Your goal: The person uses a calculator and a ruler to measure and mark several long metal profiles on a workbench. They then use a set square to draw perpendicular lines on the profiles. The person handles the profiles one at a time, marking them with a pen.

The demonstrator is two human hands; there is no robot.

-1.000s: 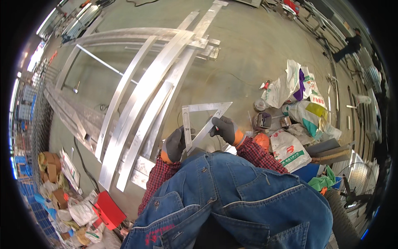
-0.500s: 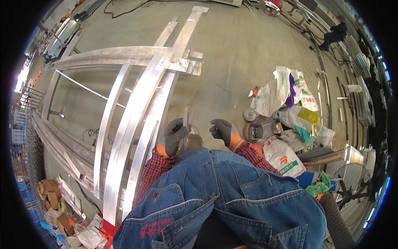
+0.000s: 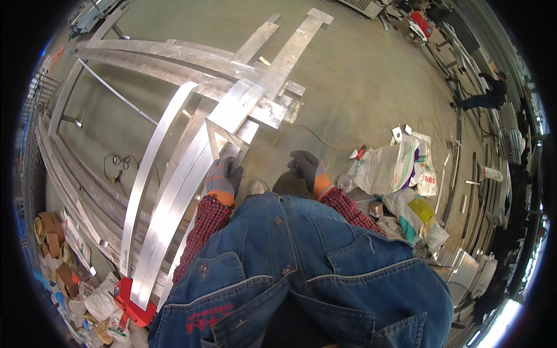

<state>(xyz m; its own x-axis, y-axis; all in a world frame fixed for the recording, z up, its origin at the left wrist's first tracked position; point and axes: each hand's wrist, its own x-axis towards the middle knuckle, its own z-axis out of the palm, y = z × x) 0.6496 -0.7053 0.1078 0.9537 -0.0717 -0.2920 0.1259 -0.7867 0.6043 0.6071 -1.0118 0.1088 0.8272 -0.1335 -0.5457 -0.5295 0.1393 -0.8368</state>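
My left hand (image 3: pixel 224 177), in a grey and orange work glove, grips the near corner of a metal set square (image 3: pixel 222 141). The square's triangular frame lies on or just over the silvery metal bars (image 3: pixel 184 184); whether it rests on them I cannot tell. To the right, my right hand (image 3: pixel 310 171), gloved the same way, is held in the air with its fingers curled together. Anything small between those fingers is hidden. Other flat bars (image 3: pixel 171 78) cross beneath the long ones at the far end.
A red tool or box (image 3: pixel 132 301) sits by the bars' near end. White sacks (image 3: pixel 386 168) and scraps lie on the floor at right. A dark cable (image 3: pixel 119 169) runs under the frame. Another person (image 3: pixel 490 93) is at work at the far right.
My left hand has brought the set square left and forward to the bars, turning it from edge-on to its open triangle. My right hand stays raised and curled. The view has shifted.
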